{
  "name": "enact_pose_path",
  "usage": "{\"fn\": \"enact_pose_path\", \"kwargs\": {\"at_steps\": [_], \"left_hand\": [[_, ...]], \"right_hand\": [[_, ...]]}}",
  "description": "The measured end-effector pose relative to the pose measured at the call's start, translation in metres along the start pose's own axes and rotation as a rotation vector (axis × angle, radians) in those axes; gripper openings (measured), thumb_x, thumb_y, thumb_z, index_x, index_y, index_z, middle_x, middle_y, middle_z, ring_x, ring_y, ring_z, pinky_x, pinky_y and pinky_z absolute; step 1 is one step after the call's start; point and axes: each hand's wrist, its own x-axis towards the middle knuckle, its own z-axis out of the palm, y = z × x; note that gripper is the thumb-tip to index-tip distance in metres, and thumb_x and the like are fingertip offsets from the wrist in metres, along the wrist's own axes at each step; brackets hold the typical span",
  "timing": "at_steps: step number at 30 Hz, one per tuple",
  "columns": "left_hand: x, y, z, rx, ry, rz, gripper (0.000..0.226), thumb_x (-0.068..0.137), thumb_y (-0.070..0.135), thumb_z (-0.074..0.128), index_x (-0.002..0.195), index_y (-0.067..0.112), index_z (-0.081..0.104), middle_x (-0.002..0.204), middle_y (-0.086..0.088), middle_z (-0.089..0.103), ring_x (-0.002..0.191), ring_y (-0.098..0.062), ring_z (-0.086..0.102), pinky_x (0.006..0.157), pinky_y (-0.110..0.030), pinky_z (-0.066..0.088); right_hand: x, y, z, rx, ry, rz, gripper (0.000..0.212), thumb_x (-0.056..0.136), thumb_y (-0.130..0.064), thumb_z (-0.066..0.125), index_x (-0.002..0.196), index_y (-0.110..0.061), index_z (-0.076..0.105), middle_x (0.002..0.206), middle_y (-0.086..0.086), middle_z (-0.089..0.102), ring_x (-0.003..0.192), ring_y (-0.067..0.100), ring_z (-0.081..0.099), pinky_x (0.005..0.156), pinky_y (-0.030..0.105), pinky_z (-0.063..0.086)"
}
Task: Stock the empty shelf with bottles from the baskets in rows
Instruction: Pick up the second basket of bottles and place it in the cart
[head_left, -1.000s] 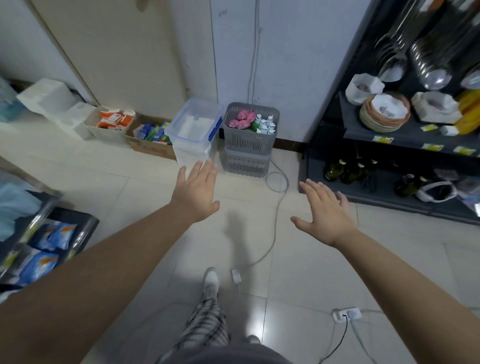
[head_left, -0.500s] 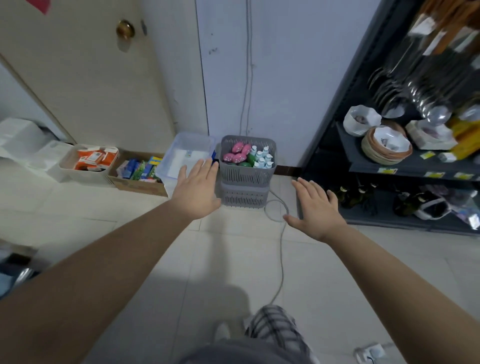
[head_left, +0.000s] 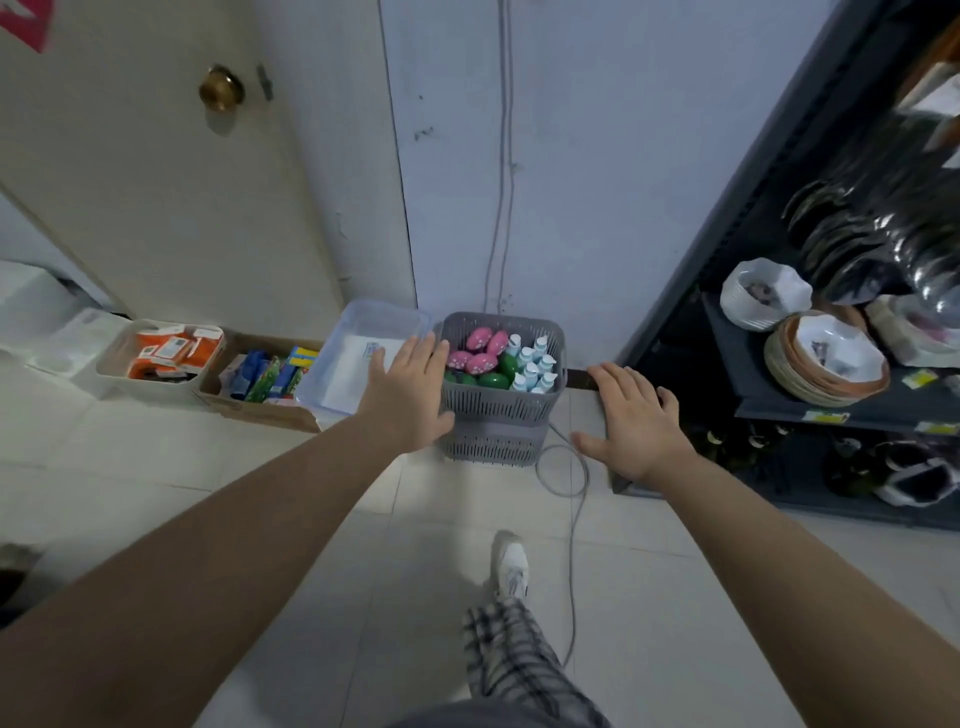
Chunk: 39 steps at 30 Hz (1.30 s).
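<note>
Step in hand, as I read it: getting both hands onto the top grey basket (head_left: 500, 404), which sits stacked on a second grey basket (head_left: 491, 448) against the wall, between a clear plastic bin (head_left: 375, 332) and the dark shelf unit (head_left: 774, 410).

To do it well:
- One hand on each side wall, fingers under the rim, thumbs over the top.
- Lift straight up so the lower basket doesn't ride along w/ it.
- Keep it level. The white bottles w/ blue caps (head_left: 532, 364) stand upright at the right side, while the pink bottles (head_left: 480, 353) and green bottles (head_left: 493, 380) lie heaped at the left, so a tilt would prob. shift the lot.
- Watch the grey cable (head_left: 571, 470) looped on the floor just beside the baskets (near the foot's path too).

Left hand (head_left: 410, 387): fingers straight and close together, thumb out to the side, holding nothing. It overlaps the basket's left wall in view; can't tell if it touches.

Right hand (head_left: 631, 421): palm down, fingers straight and slightly spread, holding nothing, off to the basket's right w/ a clear gap, in front of the shelf unit's corner.

Which shelf is the empty one can't be told from here.
</note>
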Motion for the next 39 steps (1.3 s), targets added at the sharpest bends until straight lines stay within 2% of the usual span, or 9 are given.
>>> {"fn": "enact_pose_path", "kwargs": {"at_steps": [5, 8, 13, 21, 28, 34, 39], "left_hand": [[0.094, -0.018, 0.010, -0.058, -0.089, -0.125, 0.090, 0.088, 0.053, 0.056, 0.154, 0.013, 0.008, 0.160, -0.006, 0.014, 0.148, -0.023, 0.011, 0.118, -0.053, 0.015], [0.152, -0.017, 0.013, -0.065, -0.144, -0.189, 0.090, 0.090, 0.050, 0.054, 0.155, 0.014, 0.004, 0.162, -0.006, 0.009, 0.149, -0.024, 0.008, 0.119, -0.053, 0.013], [0.241, -0.006, 0.007, -0.112, -0.133, -0.208, 0.089, 0.088, 0.048, 0.057, 0.154, 0.014, 0.007, 0.161, -0.007, 0.011, 0.150, -0.024, 0.008, 0.118, -0.055, 0.012], [0.316, -0.035, 0.032, -0.136, -0.238, -0.307, 0.092, 0.088, 0.049, 0.055, 0.156, 0.017, 0.001, 0.164, -0.003, 0.004, 0.151, -0.022, 0.002, 0.118, -0.053, 0.007], [0.365, -0.051, 0.070, -0.131, -0.345, -0.213, 0.091, 0.090, 0.044, 0.055, 0.156, 0.014, 0.001, 0.163, -0.006, 0.005, 0.150, -0.024, 0.005, 0.119, -0.053, 0.010], [0.413, -0.081, 0.104, -0.079, -0.420, -0.131, 0.089, 0.092, 0.046, 0.051, 0.156, 0.013, -0.002, 0.163, -0.005, 0.002, 0.150, -0.024, 0.003, 0.119, -0.052, 0.009], [0.432, -0.093, 0.146, -0.058, -0.479, -0.082, 0.082, 0.094, 0.038, 0.047, 0.156, 0.015, -0.002, 0.164, -0.002, -0.001, 0.150, -0.024, 0.001, 0.119, -0.051, 0.010]], "right_hand": [[0.100, 0.027, 0.001, 0.027, -0.049, -0.033, 0.092, 0.085, -0.062, 0.055, 0.155, -0.027, 0.007, 0.164, -0.004, 0.007, 0.149, 0.019, 0.006, 0.118, 0.052, 0.008], [0.164, 0.050, -0.004, 0.012, -0.089, -0.064, 0.093, 0.084, -0.063, 0.054, 0.155, -0.027, 0.007, 0.164, -0.004, 0.006, 0.149, 0.019, 0.006, 0.118, 0.054, 0.010], [0.251, 0.096, -0.019, -0.010, -0.129, -0.066, 0.091, 0.084, -0.062, 0.052, 0.155, -0.027, 0.007, 0.164, -0.004, 0.006, 0.150, 0.020, 0.007, 0.117, 0.055, 0.013], [0.336, 0.100, -0.008, 0.024, -0.213, -0.069, 0.089, 0.085, -0.060, 0.053, 0.155, -0.028, 0.009, 0.163, -0.007, 0.008, 0.149, 0.019, 0.008, 0.117, 0.050, 0.012], [0.376, 0.094, 0.024, 0.075, -0.231, 0.018, 0.091, 0.081, -0.060, 0.058, 0.154, -0.031, 0.013, 0.161, -0.008, 0.015, 0.148, 0.017, 0.012, 0.117, 0.050, 0.014], [0.427, 0.066, 0.049, 0.154, -0.232, 0.133, 0.089, 0.080, -0.053, 0.061, 0.153, -0.031, 0.015, 0.161, -0.009, 0.015, 0.147, 0.016, 0.013, 0.115, 0.048, 0.014], [0.456, 0.064, 0.077, 0.144, -0.273, 0.151, 0.084, 0.083, -0.050, 0.062, 0.153, -0.031, 0.018, 0.162, -0.006, 0.015, 0.147, 0.021, 0.016, 0.115, 0.053, 0.019]]}}
